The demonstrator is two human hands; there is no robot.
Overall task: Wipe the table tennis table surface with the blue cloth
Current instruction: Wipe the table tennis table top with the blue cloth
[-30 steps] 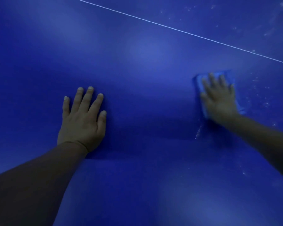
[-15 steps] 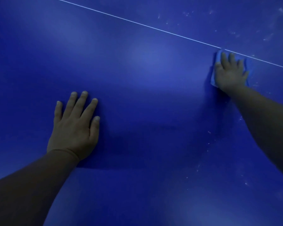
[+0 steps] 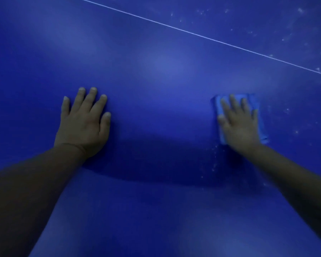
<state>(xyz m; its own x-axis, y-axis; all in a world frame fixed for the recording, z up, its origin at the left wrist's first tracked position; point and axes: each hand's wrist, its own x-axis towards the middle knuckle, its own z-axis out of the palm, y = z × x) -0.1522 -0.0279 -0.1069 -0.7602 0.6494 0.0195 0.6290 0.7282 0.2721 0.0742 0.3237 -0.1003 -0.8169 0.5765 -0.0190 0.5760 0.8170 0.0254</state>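
Observation:
The dark blue table tennis table (image 3: 156, 75) fills the whole view. My right hand (image 3: 239, 125) lies flat, fingers spread, pressing a folded blue cloth (image 3: 218, 108) onto the surface at the right. The cloth shows around the fingers and along the hand's right side. My left hand (image 3: 83, 123) rests flat on the bare table at the left, palm down, fingers slightly apart, holding nothing.
A thin white line (image 3: 202, 36) runs diagonally across the top of the table. White dust specks (image 3: 293, 127) are scattered right of the cloth, beyond the line, and in a small trail (image 3: 214, 164) just below the cloth.
My right hand has pulled the cloth back from the white line toward me and slightly left. The left hand stays planted; the view has shifted a little.

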